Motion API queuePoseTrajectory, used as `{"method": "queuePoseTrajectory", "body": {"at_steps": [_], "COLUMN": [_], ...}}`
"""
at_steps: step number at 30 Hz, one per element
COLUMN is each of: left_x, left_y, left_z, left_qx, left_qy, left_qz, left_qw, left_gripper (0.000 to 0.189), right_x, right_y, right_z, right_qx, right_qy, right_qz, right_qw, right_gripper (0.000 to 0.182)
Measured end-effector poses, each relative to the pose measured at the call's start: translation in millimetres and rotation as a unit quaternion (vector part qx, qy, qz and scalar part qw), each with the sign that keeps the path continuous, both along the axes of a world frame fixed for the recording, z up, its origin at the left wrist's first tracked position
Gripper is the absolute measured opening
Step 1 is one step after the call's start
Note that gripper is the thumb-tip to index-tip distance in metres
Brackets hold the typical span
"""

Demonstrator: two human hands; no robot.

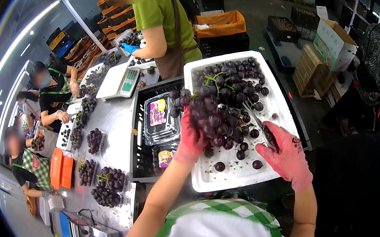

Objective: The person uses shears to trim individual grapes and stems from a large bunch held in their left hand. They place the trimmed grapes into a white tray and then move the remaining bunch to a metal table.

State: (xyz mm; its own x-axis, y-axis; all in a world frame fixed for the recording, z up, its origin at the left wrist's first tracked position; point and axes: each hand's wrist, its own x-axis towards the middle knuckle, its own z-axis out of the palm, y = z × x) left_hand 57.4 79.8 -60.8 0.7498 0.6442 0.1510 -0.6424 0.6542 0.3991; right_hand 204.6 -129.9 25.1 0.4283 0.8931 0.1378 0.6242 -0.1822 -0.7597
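My left hand, in a pink-red glove, is closed around a bunch of dark purple grapes and holds it above a white tray. In my right hand, gloved alike, is a pair of scissors; the blades point up and left toward the grapes. Part of the handles is hidden by the fingers. More grape bunches with green stems lie at the tray's far side. Loose grapes and small debris are scattered over its near and right parts.
Left of the tray, a black crate holds clear plastic boxes. Beyond are a scale and packed grapes on a metal table. A co-worker in green stands ahead; others work at left. Crates and cartons stand behind.
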Motion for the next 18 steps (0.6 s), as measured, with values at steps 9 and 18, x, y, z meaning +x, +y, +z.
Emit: {"method": "queuePoseTrajectory", "body": {"at_steps": [9,18], "left_x": [16.2,21.2], "left_y": [-8.1,-17.5], "left_z": [28.5,49.9], "left_qx": [0.017,0.013], "left_qy": [0.004,0.063], "left_qz": [0.018,0.062], "left_qw": [1.000,0.996], "left_gripper": [0.042,0.055], "right_x": [-8.8,-15.3], "right_y": [34.1,41.8], "right_z": [-26.4,-36.8], "right_qx": [0.099,0.112], "right_qy": [0.546,0.698], "right_qz": [0.025,0.110], "right_qw": [0.831,0.699], "right_gripper": [0.051,0.042]}}
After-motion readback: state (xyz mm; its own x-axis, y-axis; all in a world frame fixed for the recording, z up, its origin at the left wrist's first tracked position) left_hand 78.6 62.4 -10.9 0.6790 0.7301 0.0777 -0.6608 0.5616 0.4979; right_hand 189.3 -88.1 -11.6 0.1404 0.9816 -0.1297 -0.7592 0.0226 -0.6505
